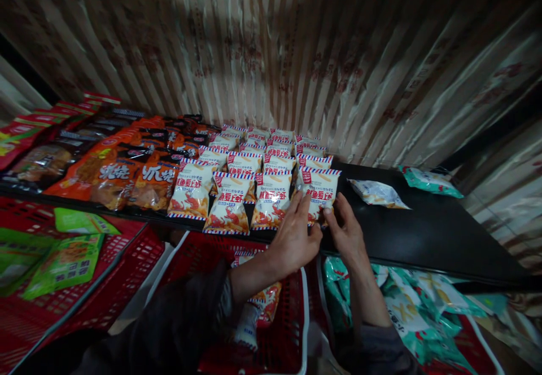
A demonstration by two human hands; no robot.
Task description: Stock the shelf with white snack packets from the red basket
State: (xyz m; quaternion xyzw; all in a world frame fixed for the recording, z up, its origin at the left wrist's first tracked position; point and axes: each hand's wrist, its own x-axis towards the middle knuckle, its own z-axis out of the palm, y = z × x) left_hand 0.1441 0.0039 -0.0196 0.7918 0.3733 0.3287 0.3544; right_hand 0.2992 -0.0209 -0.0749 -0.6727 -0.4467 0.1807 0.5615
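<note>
Saw only part of the white bag between the left hand and right hand, its lower portion partly covered. Could not read its small print or the blurred lettering on the curtain. Lost part of a green packet past the left edge, the middle basket's near end past the bottom, and some teal bags behind the right forearm.

Bare black shelf opens rightward, with a loose white packet obstructing.

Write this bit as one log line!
left hand: touching white snack bag | right hand: touching same bag | bag: front row, black table
</note>
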